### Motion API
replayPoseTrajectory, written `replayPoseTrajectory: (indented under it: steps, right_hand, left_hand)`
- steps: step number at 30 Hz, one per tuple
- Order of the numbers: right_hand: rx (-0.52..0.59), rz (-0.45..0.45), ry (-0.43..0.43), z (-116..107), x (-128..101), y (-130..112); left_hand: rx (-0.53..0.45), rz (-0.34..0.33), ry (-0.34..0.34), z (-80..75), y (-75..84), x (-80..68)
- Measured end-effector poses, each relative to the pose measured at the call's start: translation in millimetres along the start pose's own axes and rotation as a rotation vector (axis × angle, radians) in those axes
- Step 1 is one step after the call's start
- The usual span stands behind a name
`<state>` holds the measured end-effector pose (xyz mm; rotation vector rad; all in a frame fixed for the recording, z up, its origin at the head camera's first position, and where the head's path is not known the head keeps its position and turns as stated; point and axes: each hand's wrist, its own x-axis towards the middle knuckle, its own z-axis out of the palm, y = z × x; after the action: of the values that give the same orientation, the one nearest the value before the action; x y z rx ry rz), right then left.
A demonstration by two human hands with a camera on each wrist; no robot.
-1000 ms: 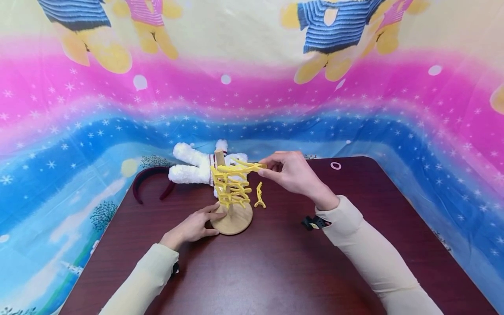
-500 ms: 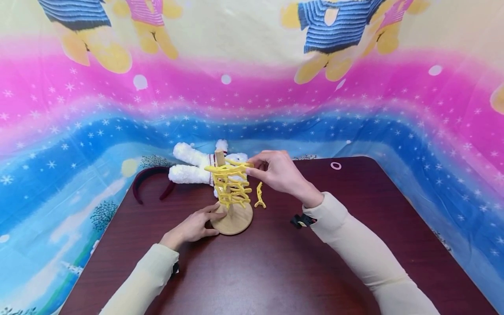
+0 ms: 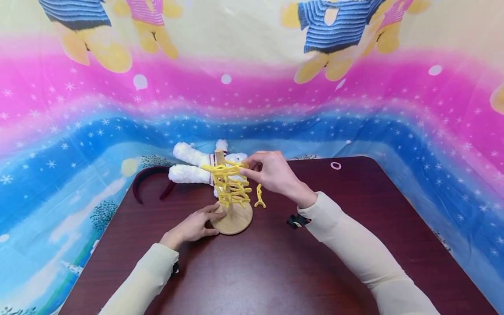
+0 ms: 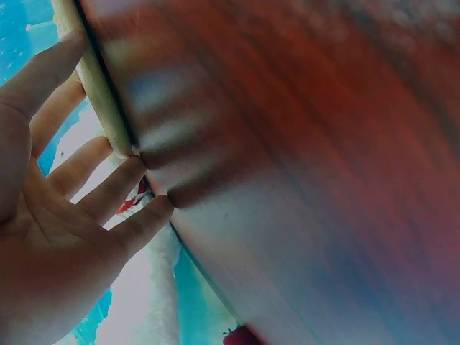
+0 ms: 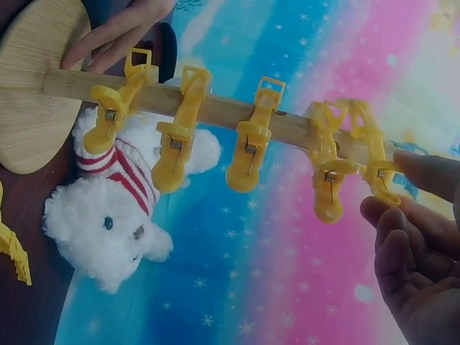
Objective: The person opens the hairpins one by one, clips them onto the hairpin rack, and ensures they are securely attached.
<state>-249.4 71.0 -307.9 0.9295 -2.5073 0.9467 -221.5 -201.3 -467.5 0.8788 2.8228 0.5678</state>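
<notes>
- On the dark red table, a wooden stand with a round base and an upright stick is seen, and yellow clips are clamped up the stick.
- In the left wrist view almost everything is blurred; only the edge of the round base and the table top can be made out there.
- The far part of the white teddy bear is hidden behind the stick and the clips in the head view.
- The top clip is pinched by the thumb and fingertip of the right hand; in the right wrist view it is seen around the stick, near the stick's top end.
- The left hand is laid flat with its fingers spread, and the edge of the round base is touched by them.
- A second ago the top clip was held out to the right of the stick; now it has been brought onto the stick, and the right hand has been moved left with it.
- The left hand and the stand are kept where they were.
- One loose yellow clip is seen on the table just beside the stand.
- A dark red headband is seen at the far left edge of the table, next to the bear.
- A small pink ring is seen well apart, at the far right.
- A bright cloth with stars is hung behind the table.
</notes>
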Motion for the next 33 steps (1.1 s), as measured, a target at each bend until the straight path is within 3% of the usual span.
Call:
replayPoseTrajectory:
  steps: [12, 33]
  right_hand:
    - [0.003, 0.078, -0.021, -2.6, 0.6, -0.5]
    - [0.025, 0.124, -0.059, -3.0, 1.8, 7.4]
  left_hand:
    - [0.014, 0.013, 0.009, 1.0, -1.1, 0.1]
    - [0.000, -0.001, 0.001, -0.6, 1.5, -0.3]
